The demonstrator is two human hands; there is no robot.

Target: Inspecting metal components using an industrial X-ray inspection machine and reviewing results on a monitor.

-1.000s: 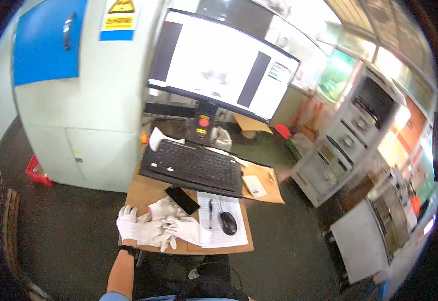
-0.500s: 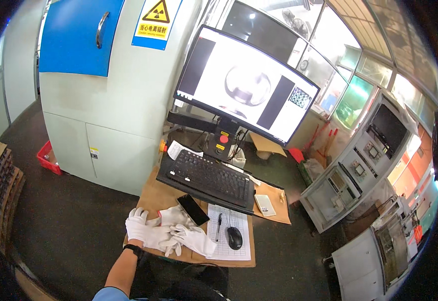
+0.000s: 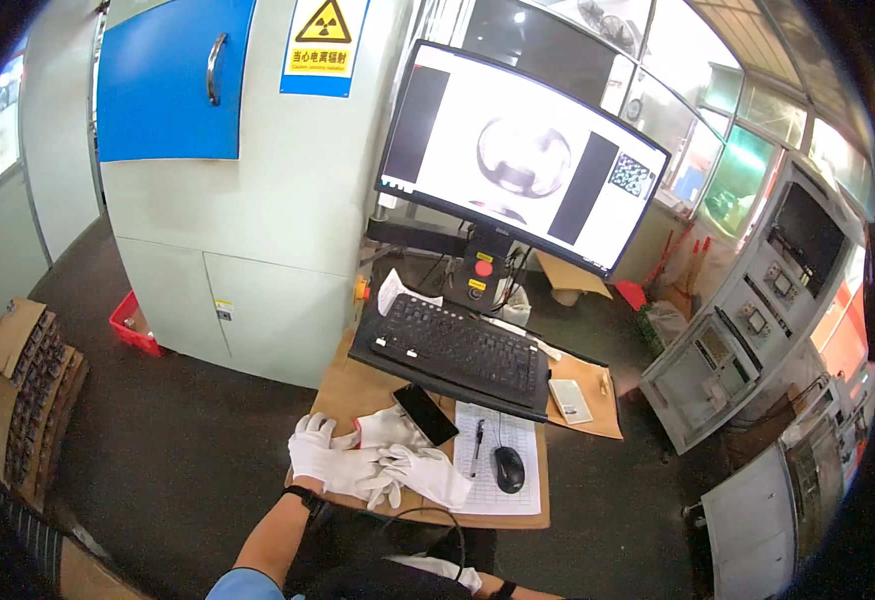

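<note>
Two hands show in the head view, the only one on my feed. The left hand (image 3: pixel 319 452), in a white glove, rests at the near left of the brown counter (image 3: pixel 339 388), back upward, touching loose white gloves (image 3: pixel 439 478) beside it. The loose gloves lie bunched along the near edge, one reaching up against the black phone (image 3: pixel 425 415).

The step in hand looks to me like a pause over the screen: the left hand lies idle while the tilted monitor (image 3: pixel 525 165) at the far side shows a round grey shape. As I judge it, a next move with the mouse (image 3: pixel 508 470) calls for the right hand, as the mouse sits on the right of the counter, on a printed sheet (image 3: pixel 525 500) beside a pen (image 3: pixel 477 448). The keyboard (image 3: pixel 462 345) lies farther off, untouched.

As for the grip, the left fingers look loosely bent and slightly apart; the palm is hidden, so I can't tell whether it pinches any cloth. The right hand (image 3: pixel 469 579) is a white patch at the near edge, mostly cut off; I can't tell how far open it is or what it holds.
</note>
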